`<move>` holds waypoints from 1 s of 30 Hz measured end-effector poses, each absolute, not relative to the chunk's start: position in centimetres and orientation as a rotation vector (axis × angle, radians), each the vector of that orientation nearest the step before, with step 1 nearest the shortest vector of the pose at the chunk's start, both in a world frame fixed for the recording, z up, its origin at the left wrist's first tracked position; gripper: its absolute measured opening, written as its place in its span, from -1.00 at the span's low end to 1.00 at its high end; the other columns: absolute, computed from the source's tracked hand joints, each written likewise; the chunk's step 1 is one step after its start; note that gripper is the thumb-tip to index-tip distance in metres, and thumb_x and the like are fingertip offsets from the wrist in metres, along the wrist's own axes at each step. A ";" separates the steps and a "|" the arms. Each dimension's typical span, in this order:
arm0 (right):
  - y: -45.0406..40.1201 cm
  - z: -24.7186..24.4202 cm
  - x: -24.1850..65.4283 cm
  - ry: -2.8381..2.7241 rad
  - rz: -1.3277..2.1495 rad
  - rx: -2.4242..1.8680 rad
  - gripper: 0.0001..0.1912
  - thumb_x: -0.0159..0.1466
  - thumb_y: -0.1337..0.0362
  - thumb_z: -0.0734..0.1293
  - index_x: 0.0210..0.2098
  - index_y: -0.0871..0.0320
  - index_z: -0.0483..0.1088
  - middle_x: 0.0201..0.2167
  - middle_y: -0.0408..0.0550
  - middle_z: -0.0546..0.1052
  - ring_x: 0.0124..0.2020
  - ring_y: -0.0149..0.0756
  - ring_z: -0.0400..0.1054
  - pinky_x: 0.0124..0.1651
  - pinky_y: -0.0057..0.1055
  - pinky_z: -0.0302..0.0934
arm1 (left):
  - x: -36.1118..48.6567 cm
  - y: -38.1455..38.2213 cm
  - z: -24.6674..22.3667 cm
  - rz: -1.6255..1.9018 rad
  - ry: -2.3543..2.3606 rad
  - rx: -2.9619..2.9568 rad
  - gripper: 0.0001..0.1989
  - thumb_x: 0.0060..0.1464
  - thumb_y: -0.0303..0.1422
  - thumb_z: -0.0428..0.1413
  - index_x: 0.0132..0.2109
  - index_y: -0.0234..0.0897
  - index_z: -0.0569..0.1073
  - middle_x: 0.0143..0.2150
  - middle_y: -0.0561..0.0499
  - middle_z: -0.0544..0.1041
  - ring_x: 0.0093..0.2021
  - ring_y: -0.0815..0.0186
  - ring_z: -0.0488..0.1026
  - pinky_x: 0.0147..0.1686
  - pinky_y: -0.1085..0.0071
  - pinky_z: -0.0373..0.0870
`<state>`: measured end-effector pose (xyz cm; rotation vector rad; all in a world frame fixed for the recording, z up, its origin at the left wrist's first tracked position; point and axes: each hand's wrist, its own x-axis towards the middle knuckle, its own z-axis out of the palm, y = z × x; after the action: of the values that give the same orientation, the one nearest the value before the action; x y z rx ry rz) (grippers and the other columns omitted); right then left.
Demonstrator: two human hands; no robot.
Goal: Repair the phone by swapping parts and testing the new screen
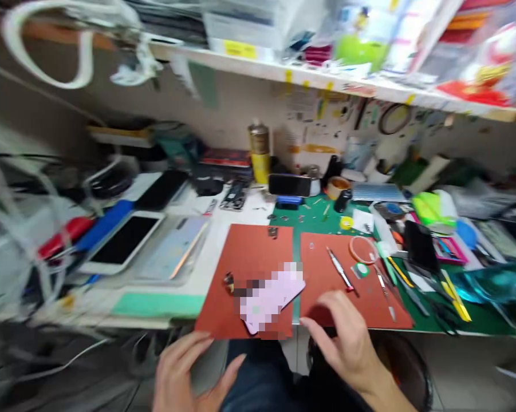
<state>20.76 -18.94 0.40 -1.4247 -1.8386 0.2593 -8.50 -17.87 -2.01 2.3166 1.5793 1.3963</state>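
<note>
A pale lilac, phone-shaped slab [268, 297] lies slanted on the left red-brown mat [258, 246]; pixelation hides much of its surface. My left hand [189, 372] is at the near left corner of that mat, thumb and fingers apart, holding nothing. Over the front edge of the right red-brown mat [322, 257], my right hand [347, 343] is curved, with a gap between thumb and forefinger and nothing in it. Just beyond it lies a slim screwdriver [339, 269]. Small metal parts sit at the far edge [272, 232] and left side [228, 281] of the left mat.
At left lie a white tablet [122, 243], a black phone [161, 190] and a clear bag [172, 249]. A phone on a stand [290, 185] and a spray can [259, 151] stand behind. Tweezers [385, 292] and yellow-handled tools [455, 294] lie right. A loaded shelf [262, 66] overhangs the bench.
</note>
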 end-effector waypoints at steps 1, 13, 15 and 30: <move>-18.3 0.2 20.7 -1.852 0.305 -1.418 -0.78 0.46 0.26 0.40 0.04 0.14 0.35 -0.17 0.03 0.49 -0.19 -0.16 0.45 -0.13 -0.21 0.44 | -8.9 -18.1 -2.3 1.366 1.616 2.353 -0.60 0.20 -0.23 0.37 0.07 -0.24 0.44 -0.05 -0.17 0.54 -0.05 0.05 0.52 -0.03 0.08 0.49; -15.1 -1.3 20.2 -2.071 0.351 -1.502 -0.51 0.48 0.12 0.36 0.29 0.12 0.20 0.12 0.21 0.39 0.05 0.02 0.49 -0.01 -0.06 0.55 | -5.7 -17.8 -4.6 1.167 1.718 2.314 -0.41 0.20 -0.28 0.37 0.24 -0.33 0.31 0.15 -0.33 0.54 0.16 -0.11 0.38 0.15 -0.06 0.28; -14.9 -1.5 20.2 -2.082 0.352 -1.503 -0.53 0.49 0.11 0.35 0.29 0.11 0.20 0.12 0.21 0.39 0.02 0.00 0.52 -0.07 -0.10 0.57 | -5.4 -17.8 -4.7 1.168 1.746 2.275 -0.42 0.21 -0.30 0.37 0.25 -0.31 0.31 0.18 -0.32 0.53 0.16 -0.10 0.36 0.16 -0.06 0.28; -14.0 -2.5 21.3 -2.191 -0.008 -1.282 -0.62 0.46 0.34 0.38 0.23 0.16 0.30 0.00 0.16 0.52 -0.04 -0.09 0.57 -0.08 -0.22 0.57 | -4.6 -18.1 -4.5 1.152 1.782 2.102 -0.50 0.21 -0.40 0.34 0.21 -0.20 0.36 0.20 -0.17 0.58 0.17 -0.01 0.34 0.16 0.01 0.24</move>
<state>21.34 -14.04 -2.47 -1.2823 -2.1910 -0.0082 -4.56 -18.11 -4.50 2.1018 1.7820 1.1518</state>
